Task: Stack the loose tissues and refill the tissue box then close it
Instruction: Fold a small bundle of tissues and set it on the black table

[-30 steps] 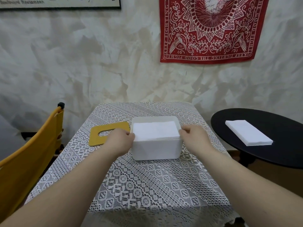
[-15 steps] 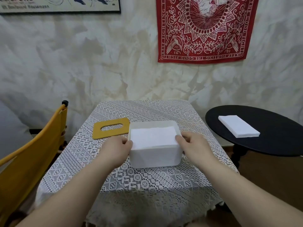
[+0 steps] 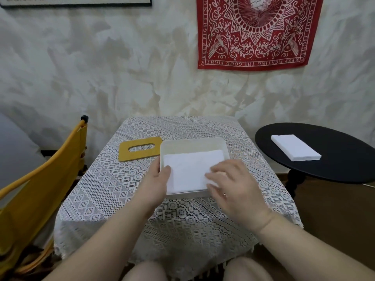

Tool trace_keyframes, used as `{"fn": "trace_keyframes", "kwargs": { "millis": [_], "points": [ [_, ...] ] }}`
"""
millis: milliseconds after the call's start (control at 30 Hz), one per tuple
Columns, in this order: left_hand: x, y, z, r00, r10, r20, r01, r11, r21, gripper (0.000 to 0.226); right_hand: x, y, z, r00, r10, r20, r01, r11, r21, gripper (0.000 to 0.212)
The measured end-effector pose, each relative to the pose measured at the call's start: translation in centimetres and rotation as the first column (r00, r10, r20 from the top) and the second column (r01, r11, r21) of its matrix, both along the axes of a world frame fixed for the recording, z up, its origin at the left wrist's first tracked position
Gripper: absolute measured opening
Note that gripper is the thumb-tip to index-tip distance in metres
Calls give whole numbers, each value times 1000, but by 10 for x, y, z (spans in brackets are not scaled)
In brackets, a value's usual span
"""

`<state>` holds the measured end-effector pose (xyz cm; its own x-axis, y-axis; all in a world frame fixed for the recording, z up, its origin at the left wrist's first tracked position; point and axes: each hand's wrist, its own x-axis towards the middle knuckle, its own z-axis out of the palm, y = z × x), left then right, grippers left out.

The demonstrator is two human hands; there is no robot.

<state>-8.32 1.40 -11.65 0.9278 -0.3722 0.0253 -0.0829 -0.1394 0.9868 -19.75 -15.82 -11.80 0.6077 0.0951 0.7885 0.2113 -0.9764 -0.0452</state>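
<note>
We cannot see our right hand (image 3: pixel 233 187) fingertips clearly, blurred over the tissues (image 3: pixel 192 171) inside the open tissue box (image 3: pixel 193 144) at frame centre, its grip loosely spread, while our left hand (image 3: pixel 156 180) pinches the box's left wall.

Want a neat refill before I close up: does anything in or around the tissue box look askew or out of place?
The tissue stack sits askew in the white tissue box, crowded toward the near wall, with a bare strip at the far wall. The yellow slotted lid lies off on the lace tablecloth. A second tissue stack remains on the black side table.
</note>
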Motion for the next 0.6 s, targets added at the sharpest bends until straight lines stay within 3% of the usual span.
{"fn": "trace_keyframes", "kwargs": {
  "millis": [100, 267, 367, 433, 533, 600],
  "points": [
    [-3, 3, -5, 995, 4, 97, -9, 998, 56, 37, 3, 12, -5, 979, 115, -166, -142, 977, -158, 7],
    [-12, 8, -5, 981, -24, 195, 9, 997, 77, 40, 1, 17, -6, 960, 35, -279, -82, 984, -160, 15],
    [-14, 10, -9, 970, -15, 241, -7, 996, 89, 40, 0, 19, -6, 951, 31, -307, -87, 981, -171, 1],
    [-18, 10, -10, 962, -20, 273, -7, 995, 99, 41, 0, 24, -3, 950, 12, -313, -59, 988, -142, 22],
    [-23, 13, -12, 949, -26, 314, -6, 995, 101, 46, 6, 31, 6, 960, -2, -279, -8, 999, -34, 26],
    [-25, 14, -15, 946, -38, 321, 8, 995, 95, 56, 13, 31, 7, 953, -74, -294, 59, 996, -60, 38]
  ]
}}
